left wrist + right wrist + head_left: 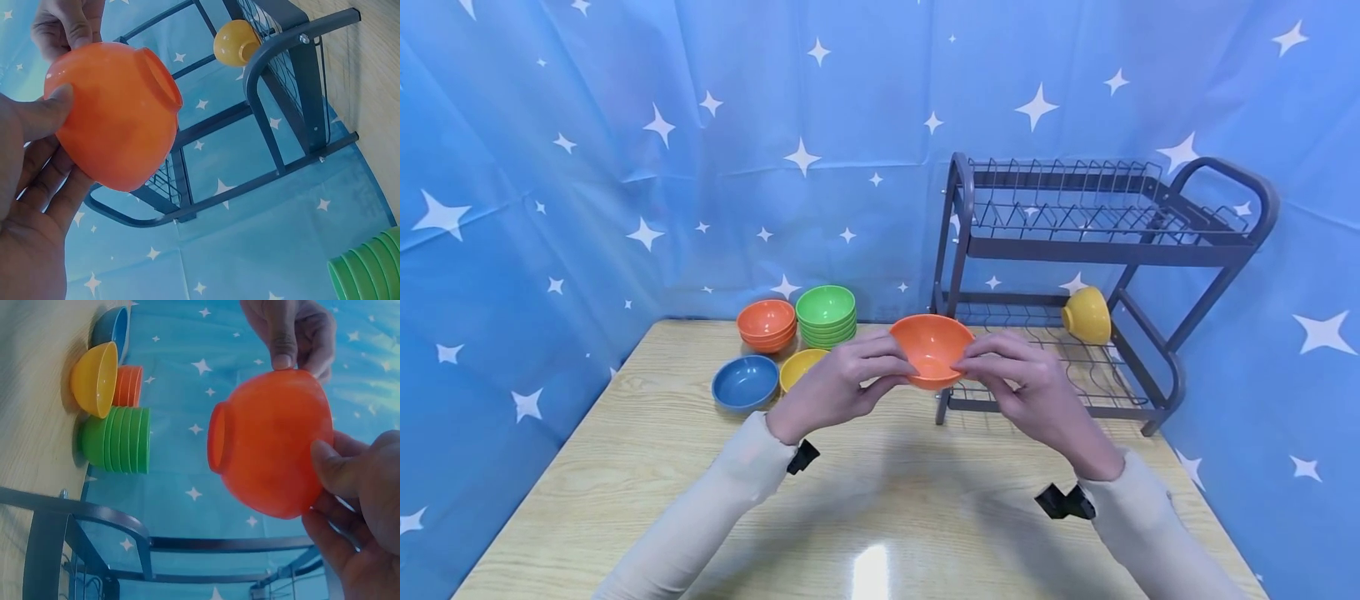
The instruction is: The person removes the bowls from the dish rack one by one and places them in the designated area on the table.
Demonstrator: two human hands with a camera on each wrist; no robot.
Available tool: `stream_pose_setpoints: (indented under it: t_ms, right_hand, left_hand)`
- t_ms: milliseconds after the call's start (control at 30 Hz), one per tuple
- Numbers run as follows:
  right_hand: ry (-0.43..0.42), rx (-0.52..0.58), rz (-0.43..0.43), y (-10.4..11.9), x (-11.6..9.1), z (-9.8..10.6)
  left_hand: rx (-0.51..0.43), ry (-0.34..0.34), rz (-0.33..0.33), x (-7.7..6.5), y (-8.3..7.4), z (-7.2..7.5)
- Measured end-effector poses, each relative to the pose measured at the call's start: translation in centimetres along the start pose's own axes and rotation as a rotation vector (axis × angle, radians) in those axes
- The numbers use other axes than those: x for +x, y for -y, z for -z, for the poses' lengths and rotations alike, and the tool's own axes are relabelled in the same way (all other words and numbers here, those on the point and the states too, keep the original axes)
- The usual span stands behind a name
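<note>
Both hands hold one orange bowl up over the table, its open side tilted toward the head camera. My left hand pinches the left rim between thumb and fingers. On the opposite rim, my right hand does the same. The right wrist view shows the bowl's round outer side and foot ring, with the right thumb pressed on the wall. In the left wrist view the left thumb lies against the bowl's outside, its fingers on the other side of the rim.
A dark two-tier dish rack stands at the right, with a yellow bowl tipped on its lower tier. Back left are stacked orange bowls, stacked green bowls, a blue bowl and another yellow bowl. Starry blue curtains surround the table.
</note>
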State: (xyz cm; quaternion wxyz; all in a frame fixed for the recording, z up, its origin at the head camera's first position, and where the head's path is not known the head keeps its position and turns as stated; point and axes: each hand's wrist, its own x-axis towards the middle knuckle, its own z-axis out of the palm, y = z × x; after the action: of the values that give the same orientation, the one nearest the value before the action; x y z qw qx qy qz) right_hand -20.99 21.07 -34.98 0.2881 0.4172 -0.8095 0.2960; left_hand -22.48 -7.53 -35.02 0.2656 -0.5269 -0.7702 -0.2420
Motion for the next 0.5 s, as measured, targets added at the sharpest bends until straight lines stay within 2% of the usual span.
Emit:
stream_pose_setpoints:
  t_ms: [267,500]
  right_hand:
    - [0.005,0.065,-0.105,-0.6,1.0,-0.8]
    - [-0.062,0.061,-0.22,-1.5,2.3,-1.2]
  left_hand:
    - [0.009,-0.032,0.014,-0.6,0.9,0.7]
    - [0.006,-0.073,0.085,-1.6,2.4,1.2]
